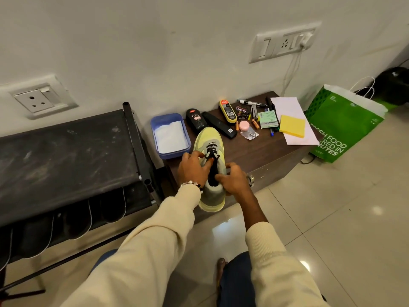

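Around: blue tub (170,134) just left of sneaker (209,137) toe; Cherry bottle (195,118) and black brush (219,125) just behind toe. Nothing blocks my hands. Sneaker on tabletop (265,149), heel past front edge toward me. My left hand (192,167) pinches black lace (211,151). My right hand (234,178) grips collar, fingers curled. Count: one sneaker, two batteries (255,124), one yellow pad (292,126), one green bag (345,122).

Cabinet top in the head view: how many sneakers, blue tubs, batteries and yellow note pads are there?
Sneaker: 1
Blue tub: 1
Batteries: 2
Yellow note pad: 1
Total: 5
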